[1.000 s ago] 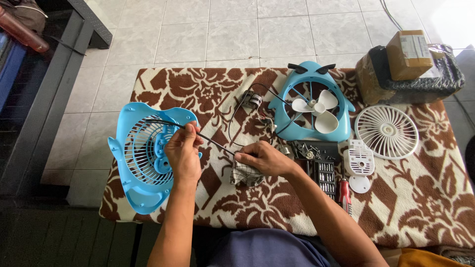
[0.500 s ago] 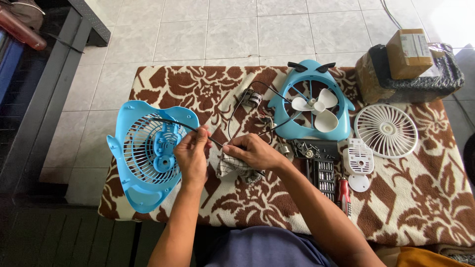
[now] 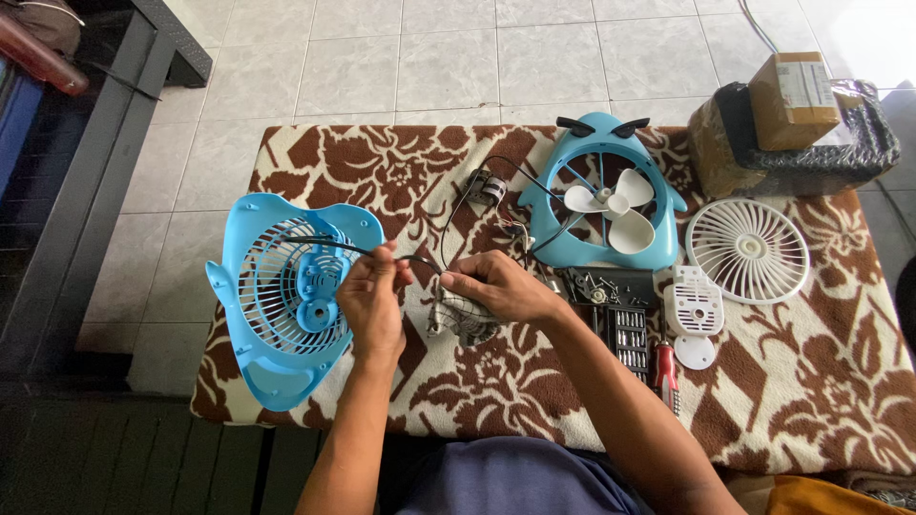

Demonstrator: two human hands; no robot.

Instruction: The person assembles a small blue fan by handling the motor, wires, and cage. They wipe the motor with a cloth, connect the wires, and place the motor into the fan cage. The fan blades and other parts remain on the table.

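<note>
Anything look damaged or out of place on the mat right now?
Nothing looks broken or spilled. The blue fan lies in parts: rear shell, white grille, loose wires. Both hands pinch a black wire.

A white round grille [image 3: 747, 250] lies near a red-handled screwdriver [image 3: 666, 370]; a cardboard box [image 3: 792, 88] sits atop a black basket [image 3: 873, 143].

Thin black rubbery cable [image 3: 420, 257] btwn my hands, matt. Blue plastic fan grille shell [image 3: 277, 296] smooth, slight gloss. Brown-and-cream floral cloth [image 3: 382, 172] on table soft, fuzzy. White plastic round grille [image 3: 747, 250] matt. Floor tiles [image 3: 448, 57] glossy.
</note>
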